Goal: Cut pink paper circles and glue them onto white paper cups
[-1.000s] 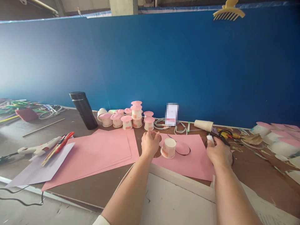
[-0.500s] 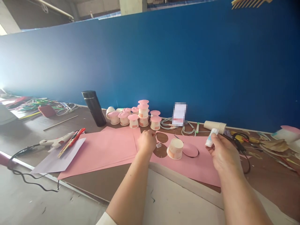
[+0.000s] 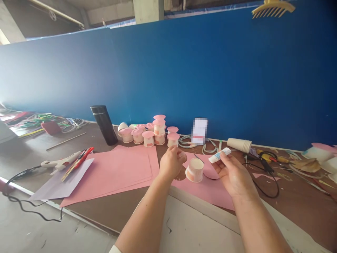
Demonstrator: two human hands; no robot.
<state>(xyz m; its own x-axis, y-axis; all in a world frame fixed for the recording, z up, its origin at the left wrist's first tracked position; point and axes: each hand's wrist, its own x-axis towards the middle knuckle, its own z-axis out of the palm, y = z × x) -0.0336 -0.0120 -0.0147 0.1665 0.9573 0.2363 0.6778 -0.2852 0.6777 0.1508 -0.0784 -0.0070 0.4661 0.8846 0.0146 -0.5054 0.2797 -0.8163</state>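
My right hand (image 3: 233,175) holds a small white glue stick (image 3: 219,155) by its end, tip pointing left, just right of an upturned paper cup (image 3: 194,170). The cup stands on a pink paper sheet (image 3: 210,188) with round holes cut in it, next to a cut pink circle (image 3: 210,172). My left hand (image 3: 171,163) hovers left of the cup with its fingers curled and pinched; whatever it pinches is too small to make out.
More pink sheets (image 3: 116,172) lie to the left. Several pink-topped cups (image 3: 152,131) stand at the back beside a black flask (image 3: 104,124). A glue gun (image 3: 61,162), red-handled cutters (image 3: 79,158), stacked cups (image 3: 239,144), scissors and cables (image 3: 263,165) lie around.
My right hand picked up the glue stick from the right side of the table and carried it left toward the cup. My left hand stayed near the cup.
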